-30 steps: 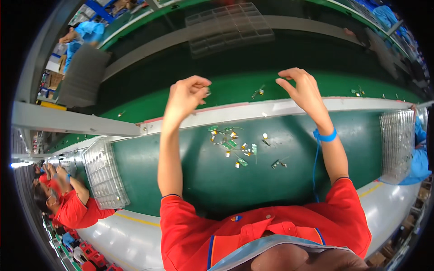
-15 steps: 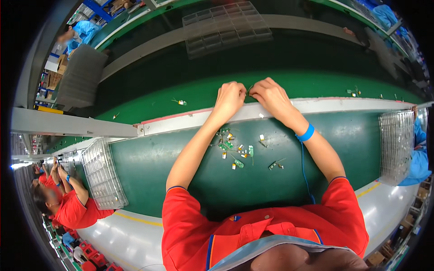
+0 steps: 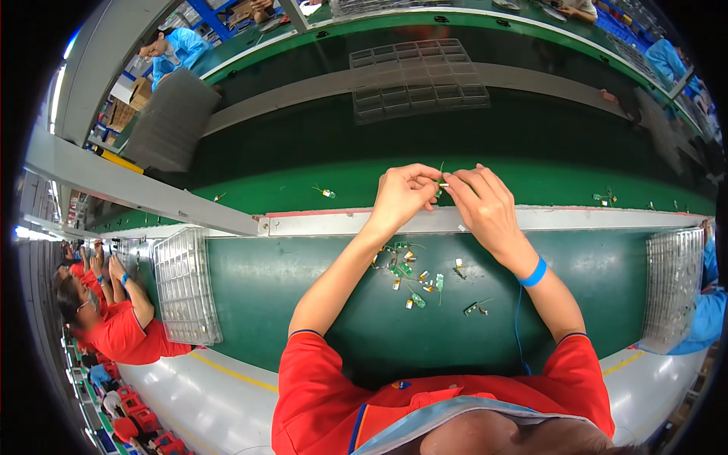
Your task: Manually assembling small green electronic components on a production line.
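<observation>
Above the front edge of the green conveyor belt, my two hands meet at a small green circuit board (image 3: pixel 438 190) with a thin wire and a small white-and-yellow part. My left hand (image 3: pixel 404 197) pinches the board from its left side. From the other side, the fingertips of my right hand (image 3: pixel 487 211) close on the white part at the board's edge. The fingers hide much of the piece. Nearer to me, a loose cluster of green boards (image 3: pixel 402 268) with wires and small white-and-yellow battery cells lies on the green worktop (image 3: pixel 341 277).
A pale metal rail (image 3: pixel 334 223) separates worktop and belt. Stacked clear trays stand at left (image 3: pixel 186 288) and right (image 3: pixel 672 284). Another clear tray (image 3: pixel 421 80) lies beyond the belt. A blue wrist strap (image 3: pixel 535 272) trails a cord from my right arm. Co-workers sit at both sides.
The view has tilted up, so the scene sits lower in the picture. My hands have turned, and the board between them shows more clearly.
</observation>
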`<state>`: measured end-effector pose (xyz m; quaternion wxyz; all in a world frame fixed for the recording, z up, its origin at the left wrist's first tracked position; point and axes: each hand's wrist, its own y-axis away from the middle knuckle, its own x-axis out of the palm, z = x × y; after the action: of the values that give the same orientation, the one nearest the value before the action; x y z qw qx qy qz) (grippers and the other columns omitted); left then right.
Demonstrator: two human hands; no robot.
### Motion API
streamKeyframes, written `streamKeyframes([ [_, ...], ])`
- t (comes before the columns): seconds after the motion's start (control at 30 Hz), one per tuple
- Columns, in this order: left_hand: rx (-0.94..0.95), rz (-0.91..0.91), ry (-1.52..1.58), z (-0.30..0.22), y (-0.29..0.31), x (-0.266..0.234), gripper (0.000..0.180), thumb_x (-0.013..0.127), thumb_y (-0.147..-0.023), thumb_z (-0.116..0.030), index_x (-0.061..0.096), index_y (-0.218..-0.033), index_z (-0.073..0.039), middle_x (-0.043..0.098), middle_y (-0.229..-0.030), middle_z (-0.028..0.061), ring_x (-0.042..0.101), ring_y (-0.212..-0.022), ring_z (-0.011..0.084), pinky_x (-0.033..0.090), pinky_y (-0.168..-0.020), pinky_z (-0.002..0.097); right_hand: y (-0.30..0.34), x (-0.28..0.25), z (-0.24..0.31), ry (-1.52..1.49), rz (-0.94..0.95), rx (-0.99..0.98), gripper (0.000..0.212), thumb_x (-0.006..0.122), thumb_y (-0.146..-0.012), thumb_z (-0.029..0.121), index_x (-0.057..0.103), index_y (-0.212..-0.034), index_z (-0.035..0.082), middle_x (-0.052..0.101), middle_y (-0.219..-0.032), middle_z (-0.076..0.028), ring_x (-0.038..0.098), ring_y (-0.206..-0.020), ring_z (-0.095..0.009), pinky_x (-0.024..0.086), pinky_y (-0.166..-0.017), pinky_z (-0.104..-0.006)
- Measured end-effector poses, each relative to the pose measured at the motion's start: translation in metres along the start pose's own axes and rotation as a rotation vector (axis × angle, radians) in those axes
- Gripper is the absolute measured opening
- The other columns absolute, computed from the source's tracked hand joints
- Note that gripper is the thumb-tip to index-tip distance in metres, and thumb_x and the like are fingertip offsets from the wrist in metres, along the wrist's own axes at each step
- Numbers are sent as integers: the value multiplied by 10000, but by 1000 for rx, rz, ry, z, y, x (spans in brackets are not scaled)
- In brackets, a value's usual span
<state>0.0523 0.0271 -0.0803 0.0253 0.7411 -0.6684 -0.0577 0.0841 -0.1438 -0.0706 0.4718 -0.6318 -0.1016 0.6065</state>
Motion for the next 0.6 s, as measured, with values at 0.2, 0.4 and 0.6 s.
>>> streamKeyframes([
  [0.2,3,16,69,-7,2,0,161,605,-818,4,631,-964,66,659,-812,100,657,-691,134,555,-620,252,0,-8,4,-62,-26,38,214,723,-696,-22,659,-896,17,623,-839,-81,599,-769,-248,536,-705,-354],
  [0.4,-26,63,234,-14,8,0,153,617,-864,-18,607,-999,53,652,-902,116,674,-800,175,568,-736,271,1,-11,11,-65,-18,91,190,719,-700,-28,662,-876,18,625,-835,-77,587,-737,-243,514,-640,-350],
  [0.6,39,40,253,-15,11,9,148,616,-867,7,611,-1008,55,655,-912,124,675,-834,177,575,-767,274,2,-20,10,-179,-34,214,145,727,-712,-22,681,-845,13,644,-817,-95,593,-732,-245,494,-605,-332],
])
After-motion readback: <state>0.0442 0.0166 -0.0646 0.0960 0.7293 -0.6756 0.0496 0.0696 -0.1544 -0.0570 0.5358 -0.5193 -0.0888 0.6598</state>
